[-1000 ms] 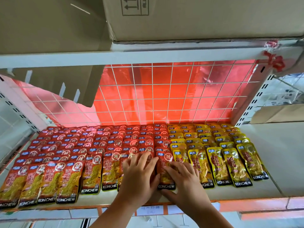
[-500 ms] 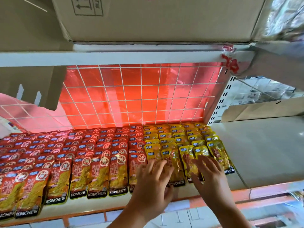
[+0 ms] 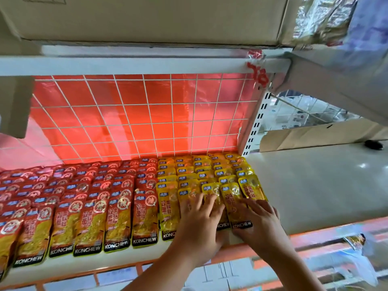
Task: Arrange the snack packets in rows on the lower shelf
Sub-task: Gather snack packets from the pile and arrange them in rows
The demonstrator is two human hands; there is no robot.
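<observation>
Change against a second ago: left hand (image 3: 199, 225) and right hand (image 3: 260, 225) farther right along the front row, off the seam between red and yellow stock and now wholly over the yellow block. View swung right as well, with less of the red block in frame and more bare shelf. Against half a second ago: same flat pose, a column or so farther right.

Surface: lower shelf (image 3: 310, 196), pale and glossy, bare to the right of the stock; orange front rail (image 3: 327, 229) along its edge.
Back: white wire grid (image 3: 147, 114) with red film (image 3: 100, 101) behind it.
Right side: white slotted upright (image 3: 258, 122); beyond it a flat cardboard sheet (image 3: 304, 135).
Above: white upper shelf (image 3: 126, 65) carrying a cardboard box (image 3: 147, 19).

Stock: red packets (image 3: 84, 202) in overlapping rows across the left and centre of the lower shelf. Yellow packets (image 3: 205, 175) in five overlapping columns just beside them, reaching back to the foot of the upright. Front packets marked KONCHEW.

Left hand: palm down, fingers (image 3: 210, 203) straight and spread wide, pressing on the front yellow packets of the second and third columns; nothing gripped.
Right hand: palm down, fingers (image 3: 254, 204) straight and fanned, lying on the front packets of the fourth and fifth columns, thumb at the lower edge of the fourth; nothing gripped.
Hands close side by side.
</observation>
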